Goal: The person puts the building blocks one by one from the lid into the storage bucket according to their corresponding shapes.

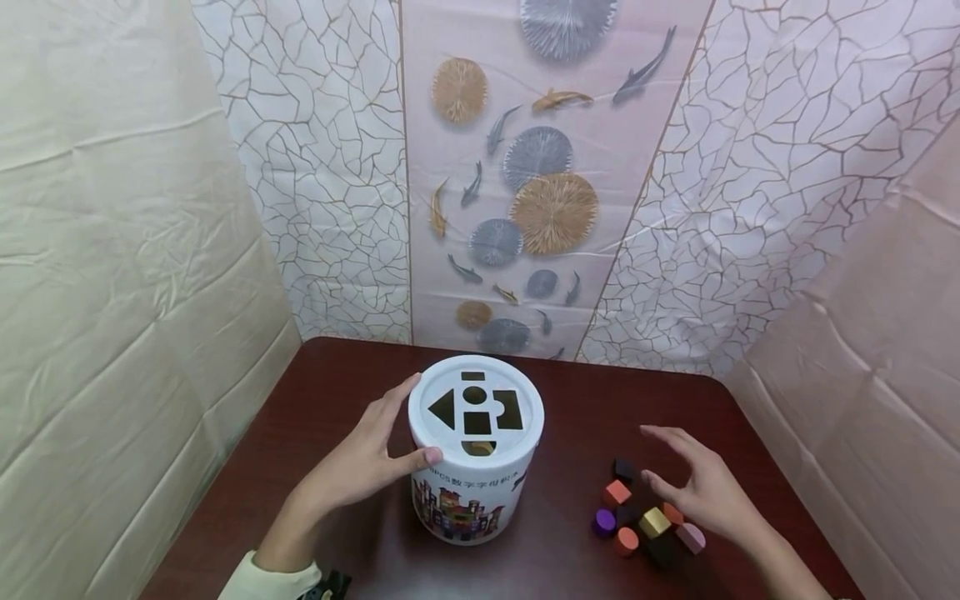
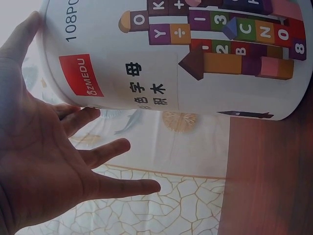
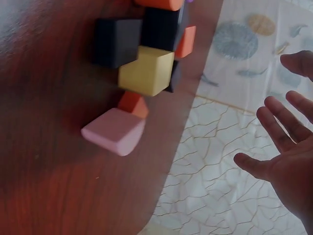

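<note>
A white printed bucket stands upright, its white lid cut with shaped holes; something yellowish shows through the front one. My left hand rests against the bucket's left side, thumb over the lid's front edge, a fingertip at the rim. Spread, straight fingers of that hand show in the left wrist view. Over the block pile hovers my right hand, fingers apart and holding nothing. Beneath and beside it lie a yellow block, a pink half-round block, an orange triangular block and several dark blocks.
At the pile's left are a purple cylinder, an orange cylinder and an orange block. The dark red table ends at a patterned cloth backdrop. Pale cloth walls close in both sides.
</note>
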Tool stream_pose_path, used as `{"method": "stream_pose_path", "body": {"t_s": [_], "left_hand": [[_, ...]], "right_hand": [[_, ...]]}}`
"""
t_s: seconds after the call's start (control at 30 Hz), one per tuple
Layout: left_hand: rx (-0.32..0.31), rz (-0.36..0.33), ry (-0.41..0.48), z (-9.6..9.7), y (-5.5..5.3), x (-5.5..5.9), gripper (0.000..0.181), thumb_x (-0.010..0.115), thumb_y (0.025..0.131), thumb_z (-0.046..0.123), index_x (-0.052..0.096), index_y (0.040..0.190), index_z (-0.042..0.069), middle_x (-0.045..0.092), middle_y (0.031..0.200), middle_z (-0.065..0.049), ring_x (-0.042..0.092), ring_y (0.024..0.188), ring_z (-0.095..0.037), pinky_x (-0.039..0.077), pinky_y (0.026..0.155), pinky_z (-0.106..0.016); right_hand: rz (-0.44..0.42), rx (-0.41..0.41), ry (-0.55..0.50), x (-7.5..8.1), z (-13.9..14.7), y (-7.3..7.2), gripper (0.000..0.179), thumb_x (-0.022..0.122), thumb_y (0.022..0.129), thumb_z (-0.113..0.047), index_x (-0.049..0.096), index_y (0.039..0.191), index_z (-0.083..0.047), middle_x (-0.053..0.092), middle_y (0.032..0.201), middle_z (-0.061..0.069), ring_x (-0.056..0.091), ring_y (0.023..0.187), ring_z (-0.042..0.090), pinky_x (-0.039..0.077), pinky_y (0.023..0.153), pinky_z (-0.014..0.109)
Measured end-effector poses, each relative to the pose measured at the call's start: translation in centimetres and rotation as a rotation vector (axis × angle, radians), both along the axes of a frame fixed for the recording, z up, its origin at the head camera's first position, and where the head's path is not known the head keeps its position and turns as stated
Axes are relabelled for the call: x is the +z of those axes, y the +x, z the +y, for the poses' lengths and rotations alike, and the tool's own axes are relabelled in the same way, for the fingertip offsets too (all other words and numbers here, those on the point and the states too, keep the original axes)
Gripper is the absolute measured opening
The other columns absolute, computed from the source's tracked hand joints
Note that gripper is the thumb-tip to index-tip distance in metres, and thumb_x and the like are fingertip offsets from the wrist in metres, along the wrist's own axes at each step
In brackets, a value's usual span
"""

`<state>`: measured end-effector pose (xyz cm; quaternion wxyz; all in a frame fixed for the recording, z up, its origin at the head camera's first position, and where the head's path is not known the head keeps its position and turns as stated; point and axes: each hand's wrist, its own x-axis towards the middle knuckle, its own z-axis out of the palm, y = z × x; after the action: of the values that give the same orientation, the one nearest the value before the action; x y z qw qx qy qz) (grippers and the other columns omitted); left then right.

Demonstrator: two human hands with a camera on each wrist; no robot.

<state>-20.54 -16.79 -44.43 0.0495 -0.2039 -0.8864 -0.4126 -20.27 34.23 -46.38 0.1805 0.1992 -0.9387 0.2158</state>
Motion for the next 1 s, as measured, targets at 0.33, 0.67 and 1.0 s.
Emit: {"method": "stream_pose_path", "body": {"t_s": [0.33,0.67,1.0], "left_hand": [[0.004,-0.007,0.011,-0.1,0.2,-0.1,0.11,0.085,0.092,0.062,0.017,0.176,0.043,0.032,0.18,-0.012,0.033,0.164,-0.043,0.04,0.119,-0.08],[0.003,-0.018,0.021,0.0,0.2,0.2,0.11,0.085,0.091,0.063,0.015,0.174,0.049,0.031,0.18,-0.007,0.032,0.165,-0.04,0.04,0.119,-0.08],[0.008,-0.032,0.016,0.1,0.1,0.1,0.11,0.085,0.092,0.063,0.015,0.175,0.047,0.03,0.18,-0.009,0.031,0.165,-0.041,0.04,0.119,-0.081]], "right_hand": [[-0.045,-0.006,-0.001,-2.6,1.3,-0.9,0.061,0.095,0.088,-0.013,0.071,0.144,-0.016,0.077,0.136,0.007,0.075,0.119,0.039,0.065,0.088,0.041],[-0.287,-0.023,0.012,-3.4,3.3,-0.4,0.052,0.085,0.093,-0.001,0.071,0.142,-0.01,0.076,0.137,0.011,0.076,0.11,0.027,0.06,0.075,0.033],[-0.452,-0.03,0.008,-4.5,4.9,0.3,0.049,0.086,0.086,-0.002,0.074,0.134,-0.008,0.073,0.125,0.005,0.066,0.101,0.012,0.054,0.072,0.028]]}}
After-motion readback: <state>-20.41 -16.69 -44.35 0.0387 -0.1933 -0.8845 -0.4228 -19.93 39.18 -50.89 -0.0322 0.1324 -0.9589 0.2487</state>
